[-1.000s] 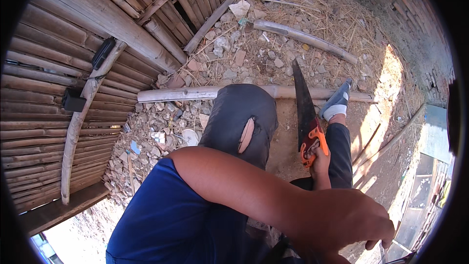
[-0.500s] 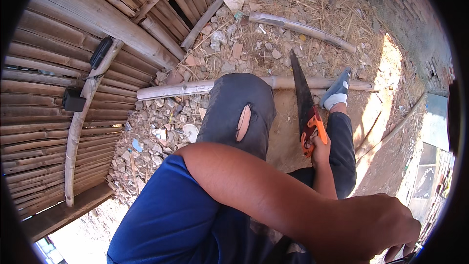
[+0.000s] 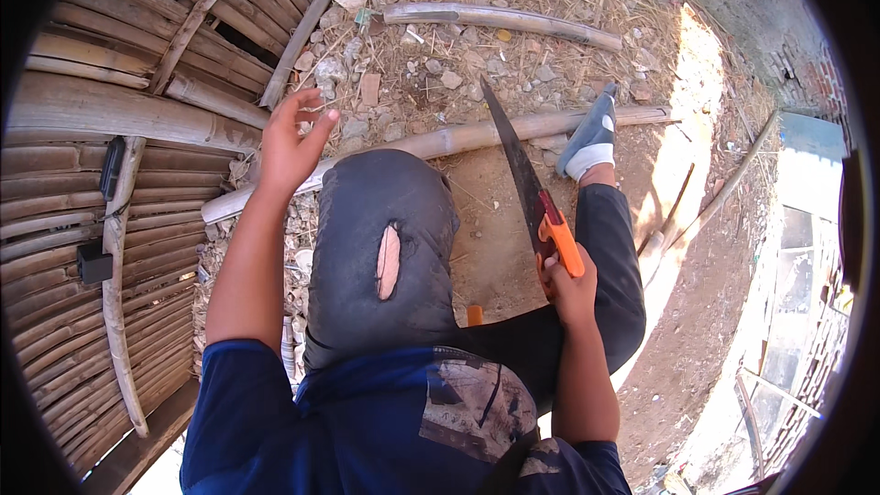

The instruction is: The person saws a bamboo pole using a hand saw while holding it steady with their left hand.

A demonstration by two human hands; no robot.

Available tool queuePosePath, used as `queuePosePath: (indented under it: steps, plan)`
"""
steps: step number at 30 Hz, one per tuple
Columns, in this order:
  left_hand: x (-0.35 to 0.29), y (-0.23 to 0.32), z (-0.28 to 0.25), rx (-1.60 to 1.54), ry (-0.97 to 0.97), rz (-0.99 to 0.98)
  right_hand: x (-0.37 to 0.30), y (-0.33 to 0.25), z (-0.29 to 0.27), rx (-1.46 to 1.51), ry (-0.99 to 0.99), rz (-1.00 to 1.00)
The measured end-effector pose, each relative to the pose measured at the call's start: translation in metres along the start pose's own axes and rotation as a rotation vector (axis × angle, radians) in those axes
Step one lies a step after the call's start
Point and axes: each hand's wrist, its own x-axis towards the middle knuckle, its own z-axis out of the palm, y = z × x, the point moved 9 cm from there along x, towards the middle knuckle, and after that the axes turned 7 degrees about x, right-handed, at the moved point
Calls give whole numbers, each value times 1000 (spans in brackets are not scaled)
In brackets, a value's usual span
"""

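Note:
My right hand [image 3: 570,289] grips the orange handle of a handsaw [image 3: 521,160]. Its dark blade slants up and to the left, and the tip overlaps a bamboo pole [image 3: 477,135] in view. That pole lies across the ground beyond my bent knee, with a foot in a grey and white sock [image 3: 591,133] by its right part. Over on the left, my left hand [image 3: 298,142] is raised near the pole, fingers apart and holding nothing. Whether it touches the pole I cannot tell.
A second bamboo pole [image 3: 504,20] lies farther off among straw and rubble. On the left stands a bamboo slat wall [image 3: 55,247] with a slanted post [image 3: 117,302] bearing two small black objects. A brick wall [image 3: 779,18] rises at the far right; a thin stick [image 3: 724,183] lies near it.
My left arm has swung from across my body at the lower right over to the left, near the pole. The saw stays in my right hand; the whole view has shifted.

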Motion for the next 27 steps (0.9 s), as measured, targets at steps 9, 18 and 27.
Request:
queuePosePath:
  steps: [9,18,27]
  plan:
    - [-27,-143,143,838,-410,-28,-16,-26,-18,78,-1,124]
    - [-16,-132,202,884,-600,43,-17,-23,-17,101,54,127]
    - [-27,-150,214,827,-578,-27,-49,-33,-17,231,128,79]
